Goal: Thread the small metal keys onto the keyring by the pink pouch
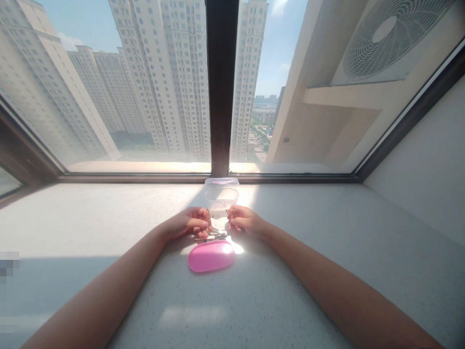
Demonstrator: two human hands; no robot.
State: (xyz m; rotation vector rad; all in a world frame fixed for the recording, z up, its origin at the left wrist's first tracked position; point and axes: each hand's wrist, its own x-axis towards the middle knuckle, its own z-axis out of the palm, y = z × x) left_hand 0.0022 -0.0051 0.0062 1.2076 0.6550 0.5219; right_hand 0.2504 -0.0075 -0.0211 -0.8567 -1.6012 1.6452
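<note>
Fingers (201,223) of my left hand (187,224) and right hand (247,222) pinch small wire clips (209,214), judged light, stiff, slippery; best held at the loops.

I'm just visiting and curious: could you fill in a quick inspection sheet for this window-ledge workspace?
Surface: pale speckled ledge, part sunlit, part shaded.
Job's things: clear tub near the window; pink oval item lying flat, nearer the person; loose clips on the ledge between the hands.
Clutter: nothing seen.
Grippers: left hand pinches left clip; right hand pinches right clip.
Cables: nothing seen.
Surroundings: dark window frame; outdoor fan unit; tower blocks beyond the glass.
</note>
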